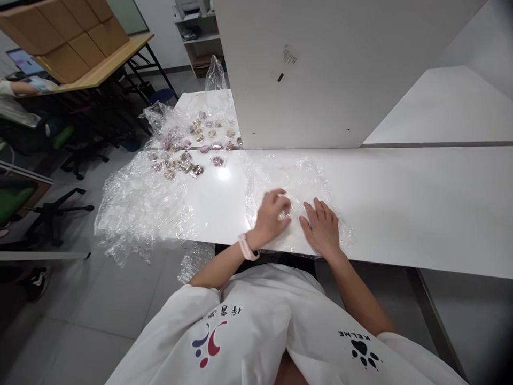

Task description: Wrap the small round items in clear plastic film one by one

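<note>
A large clear plastic sheet or bag [302,176] lies spread on the white table in front of me. My left hand [272,216], with a pale pink band on its wrist, is over its left part. The fingers of that hand are curled, with a gap to the thumb and shiny plastic showing between. To the right, my right hand [323,227] rests flat on the plastic, fingers stretched out and holding nothing. Whether the plastic is one layer or a bag, I cannot tell.
Several small wrapped brown and pink pieces [186,163] lie at the left, beside a heap of crumpled clear plastic [140,203] hanging over the table edge. A tall white panel [312,80] stands behind. Cardboard boxes [64,37] sit on a wooden desk, near another person's arm.
</note>
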`<state>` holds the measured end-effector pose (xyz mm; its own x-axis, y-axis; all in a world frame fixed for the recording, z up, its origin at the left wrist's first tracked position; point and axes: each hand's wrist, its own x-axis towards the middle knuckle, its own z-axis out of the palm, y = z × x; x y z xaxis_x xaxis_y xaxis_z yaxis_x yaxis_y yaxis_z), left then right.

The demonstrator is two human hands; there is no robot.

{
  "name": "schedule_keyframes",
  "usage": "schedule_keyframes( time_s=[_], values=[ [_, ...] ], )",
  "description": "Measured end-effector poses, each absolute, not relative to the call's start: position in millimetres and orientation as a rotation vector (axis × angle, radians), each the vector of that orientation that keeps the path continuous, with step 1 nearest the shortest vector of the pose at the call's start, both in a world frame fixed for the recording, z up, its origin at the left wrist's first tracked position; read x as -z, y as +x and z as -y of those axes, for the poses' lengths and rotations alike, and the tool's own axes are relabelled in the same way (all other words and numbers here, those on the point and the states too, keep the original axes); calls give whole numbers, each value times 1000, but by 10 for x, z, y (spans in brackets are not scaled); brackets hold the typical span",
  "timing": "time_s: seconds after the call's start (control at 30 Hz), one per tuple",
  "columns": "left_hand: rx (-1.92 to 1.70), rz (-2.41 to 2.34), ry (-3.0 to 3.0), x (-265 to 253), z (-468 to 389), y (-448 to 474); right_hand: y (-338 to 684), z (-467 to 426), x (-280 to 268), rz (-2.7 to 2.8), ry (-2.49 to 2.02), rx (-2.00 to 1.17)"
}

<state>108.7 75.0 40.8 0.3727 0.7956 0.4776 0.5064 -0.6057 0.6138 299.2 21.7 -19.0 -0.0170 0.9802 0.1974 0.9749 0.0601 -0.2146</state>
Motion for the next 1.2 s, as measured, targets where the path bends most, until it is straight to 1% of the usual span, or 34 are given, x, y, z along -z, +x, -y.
schedule_keyframes(
  time_s=[0.07,0.13,0.23,0.33,0.4,0.53,0.6,0.67,0.8,0.87,0.93,1.0,1.07,1.13,1.2],
  values=[
    [-776,-1088,2376,-231,-521,1283,3003,-223,179,2018,-1926,-58],
    [-563,-1057,2435,-199,-418,1271,3043,-181,130,1956,-1841,-137],
    [-428,-949,2493,-311,-320,941,3175,27,15,1938,-1663,-270],
    [-352,-908,2551,-313,-144,493,3365,342,-16,2165,-1495,-293],
    [-395,-961,2526,-212,-19,259,3480,516,40,2256,-1416,-255],
    [-709,-1116,2168,-107,67,67,3575,627,100,2157,-1324,-270],
    [-793,-1200,1912,-203,5,82,3557,564,3,2077,-1327,-364],
    [-840,-1282,1730,-347,-118,134,3519,426,-170,1976,-1420,-487],
    [-960,-1428,1586,-490,-505,254,3447,-68,-495,1787,-1623,-772],
    [-933,-1567,1615,-450,-729,287,3412,-378,-537,1728,-1652,-887],
    [-788,-1774,1701,-394,-913,301,3368,-665,-484,1721,-1728,-913],
    [-611,-1961,1814,-376,-1003,320,3317,-883,-374,1777,-1855,-851],
    [-596,-2070,1983,-417,-977,383,3275,-1016,-255,1838,-1953,-747],
    [-758,-2004,2215,-483,-864,508,3251,-1077,-167,1870,-1993,-684],
    [-829,-1686,2469,-517,-738,678,3245,-1089,-133,1889,-2002,-663]
  ],
)
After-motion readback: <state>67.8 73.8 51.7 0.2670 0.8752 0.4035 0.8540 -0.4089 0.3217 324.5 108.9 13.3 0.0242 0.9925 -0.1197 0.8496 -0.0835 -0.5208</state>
